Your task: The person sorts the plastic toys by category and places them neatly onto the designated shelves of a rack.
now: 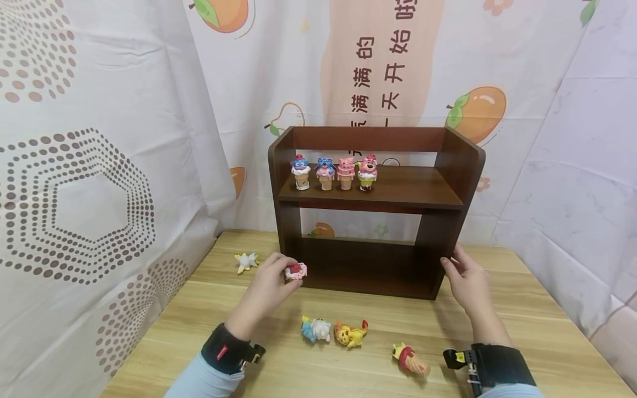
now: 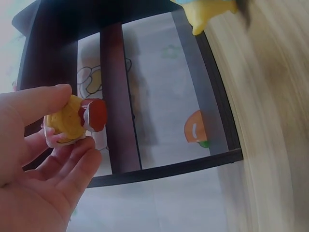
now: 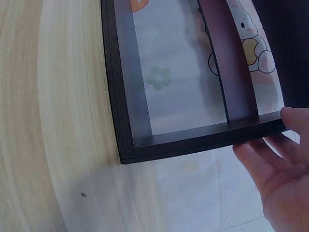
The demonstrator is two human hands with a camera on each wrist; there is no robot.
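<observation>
My left hand (image 1: pixel 267 284) pinches a small toy figurine (image 1: pixel 297 271) just in front of the left side of a dark brown two-tier shelf (image 1: pixel 405 185). In the left wrist view the figurine (image 2: pixel 67 121) shows a yellow body and a red end, with thumb and fingers around it. My right hand (image 1: pixel 468 282) grips the front edge of the shelf's right side panel; in the right wrist view the thumb lies on one face and the fingers on the other. Several ice-cream-cone figurines (image 1: pixel 325 174) stand upright in a row on the upper tier's left half.
On the wooden table (image 1: pixel 368 376) lie a white-and-yellow figurine (image 1: pixel 246 262) left of the shelf, a blue-and-white one (image 1: pixel 316 330), a yellow one (image 1: pixel 351 334) and a red-and-yellow cone figurine (image 1: pixel 410 359) in front. Printed cloth (image 1: pixel 239 83) hangs behind.
</observation>
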